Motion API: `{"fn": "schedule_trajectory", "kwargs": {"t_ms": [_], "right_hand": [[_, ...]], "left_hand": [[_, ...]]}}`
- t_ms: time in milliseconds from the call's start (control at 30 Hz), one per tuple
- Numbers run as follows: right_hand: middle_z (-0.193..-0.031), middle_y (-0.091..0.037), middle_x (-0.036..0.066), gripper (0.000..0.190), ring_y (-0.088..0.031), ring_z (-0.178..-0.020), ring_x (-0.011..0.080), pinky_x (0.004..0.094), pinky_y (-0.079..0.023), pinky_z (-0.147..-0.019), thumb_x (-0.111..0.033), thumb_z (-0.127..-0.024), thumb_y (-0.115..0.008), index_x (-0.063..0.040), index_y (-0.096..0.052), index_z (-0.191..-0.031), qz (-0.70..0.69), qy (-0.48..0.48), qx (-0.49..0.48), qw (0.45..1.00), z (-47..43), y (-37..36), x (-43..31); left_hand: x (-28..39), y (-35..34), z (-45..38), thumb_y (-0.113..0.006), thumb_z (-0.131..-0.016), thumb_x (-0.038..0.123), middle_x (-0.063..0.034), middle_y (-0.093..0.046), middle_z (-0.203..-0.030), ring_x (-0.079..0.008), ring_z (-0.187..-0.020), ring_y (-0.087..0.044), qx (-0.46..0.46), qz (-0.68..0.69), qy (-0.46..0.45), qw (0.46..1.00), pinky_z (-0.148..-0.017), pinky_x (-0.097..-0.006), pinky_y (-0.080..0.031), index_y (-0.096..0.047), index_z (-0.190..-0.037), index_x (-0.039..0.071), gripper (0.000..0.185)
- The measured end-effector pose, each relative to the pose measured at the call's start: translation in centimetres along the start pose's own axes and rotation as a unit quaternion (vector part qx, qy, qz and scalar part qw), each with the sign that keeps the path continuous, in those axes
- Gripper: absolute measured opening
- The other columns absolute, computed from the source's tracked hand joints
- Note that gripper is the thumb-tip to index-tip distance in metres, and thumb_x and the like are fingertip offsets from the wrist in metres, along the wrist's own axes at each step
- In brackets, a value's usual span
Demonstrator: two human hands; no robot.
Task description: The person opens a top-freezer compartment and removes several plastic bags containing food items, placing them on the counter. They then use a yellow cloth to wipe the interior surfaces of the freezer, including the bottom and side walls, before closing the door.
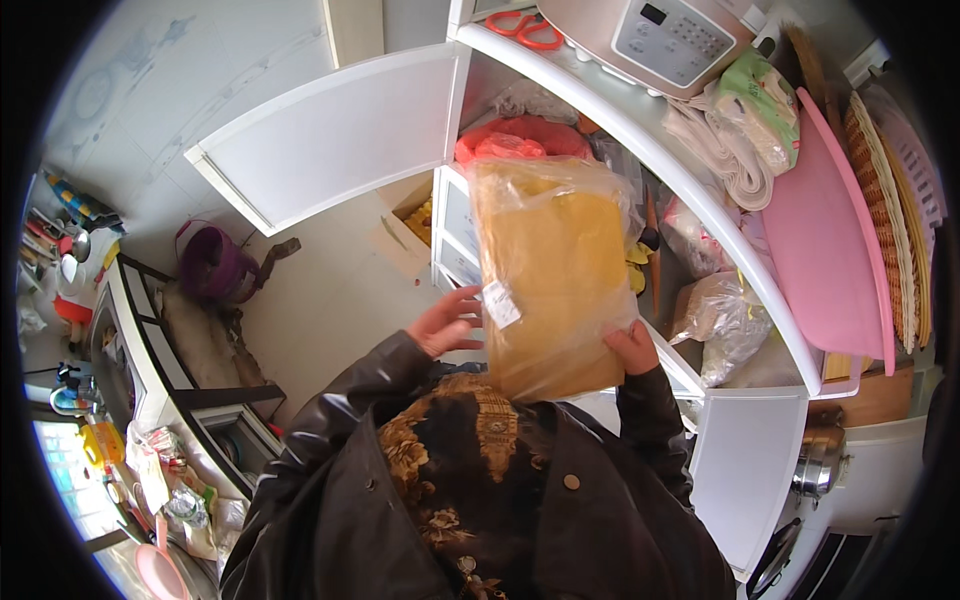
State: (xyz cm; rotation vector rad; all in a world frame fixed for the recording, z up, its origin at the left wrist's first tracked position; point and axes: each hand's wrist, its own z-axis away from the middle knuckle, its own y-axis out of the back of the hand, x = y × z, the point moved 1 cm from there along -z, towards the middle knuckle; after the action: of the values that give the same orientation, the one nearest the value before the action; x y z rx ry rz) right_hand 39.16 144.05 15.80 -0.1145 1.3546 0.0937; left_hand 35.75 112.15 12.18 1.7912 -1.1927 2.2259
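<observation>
A flat yellow-brown package in a clear plastic bag (559,247) is held up before my chest, with a small white label (500,304) on its left side. My right hand (634,348) grips its lower right edge, thumb on the front. Close by its left edge is my left hand (448,324), fingers spread; whether the fingertips touch the plastic I cannot tell. Behind the package a white cabinet stands open, and a red plastic bag (517,139) lies inside. Further plastic-wrapped goods (724,326) rest in its right part.
Two white cabinet doors, left (330,135) and right (742,480), swing outward. On the cabinet top are a rice cooker (675,45), red-handled scissors (525,30) and a pink basin (821,240). A purple bucket (216,262) stands on the floor at left, near a counter holding kitchen items.
</observation>
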Motion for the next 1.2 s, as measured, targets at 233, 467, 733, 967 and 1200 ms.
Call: {"fn": "schedule_trajectory", "kwargs": {"t_ms": [233, 467, 733, 967, 1200], "right_hand": [[-0.113, -0.054, 0.004, 0.045, -0.049, -0.105, 0.0126, 0.0297, -0.037, -0.091, -0.01, -0.08, -0.06, -0.001, -0.045, -0.122, 0.002, 0.097, -0.046, 0.994, 1.0, -5.3, -1.3], [-0.122, -0.048, 0.007, 0.055, -0.044, -0.112, 0.0153, 0.0301, -0.033, -0.096, -0.014, -0.083, -0.059, 0.001, -0.034, -0.13, 0.016, 0.098, -0.069, 0.993, 0.2, -8.3, -3.4], [-0.12, -0.05, 0.008, 0.053, -0.045, -0.111, 0.0159, 0.0308, -0.035, -0.095, -0.016, -0.084, -0.06, 0.002, -0.036, -0.128, 0.052, 0.108, -0.089, 0.989, -0.2, -9.7, -4.1], [-0.11, -0.059, 0.008, 0.035, -0.054, -0.101, 0.0171, 0.0302, -0.041, -0.088, -0.019, -0.084, -0.061, -0.003, -0.053, -0.115, 0.166, 0.186, -0.085, 0.965, 0.2, -10.2, -4.0], [-0.105, -0.06, 0.006, 0.026, -0.055, -0.096, 0.015, 0.028, -0.042, -0.083, -0.011, -0.085, -0.056, -0.002, -0.055, -0.11, 0.163, 0.261, -0.064, 0.949, 0.8, -9.0, -9.4]], "left_hand": [[0.7, -2.1, 0.1, -0.054, -0.088, 0.011, -0.0063, -0.059, -0.107, -0.0158, -0.099, -0.055, -0.039, -0.001, -0.014, 0.999, -0.086, -0.031, -0.043, -0.05, -0.118, 0.003, 0.031], [1.9, -1.9, 0.7, -0.057, -0.087, 0.014, -0.0093, -0.061, -0.105, -0.0183, -0.098, -0.057, 0.009, 0.044, -0.022, 0.999, -0.085, -0.0326, -0.045, -0.053, -0.114, 0.001, 0.03], [2.9, -1.2, 1.5, -0.063, -0.083, 0.018, -0.008, -0.064, -0.096, -0.0166, -0.086, -0.061, 0.054, -0.049, -0.057, 0.996, -0.078, -0.0303, -0.048, -0.057, -0.105, 0.001, 0.028], [3.3, 0.2, 1.2, -0.058, -0.083, 0.012, -0.0073, -0.06, -0.103, -0.0175, -0.096, -0.056, 0.063, -0.137, -0.122, 0.981, -0.083, -0.0322, -0.044, -0.054, -0.11, 0.001, 0.03], [6.7, -0.1, 0.8, -0.07, -0.077, 0.022, -0.0095, -0.057, -0.112, -0.021, -0.102, -0.054, -0.126, -0.135, -0.21, 0.96, -0.088, -0.0341, -0.042, -0.045, -0.122, -0.001, 0.056]]}}
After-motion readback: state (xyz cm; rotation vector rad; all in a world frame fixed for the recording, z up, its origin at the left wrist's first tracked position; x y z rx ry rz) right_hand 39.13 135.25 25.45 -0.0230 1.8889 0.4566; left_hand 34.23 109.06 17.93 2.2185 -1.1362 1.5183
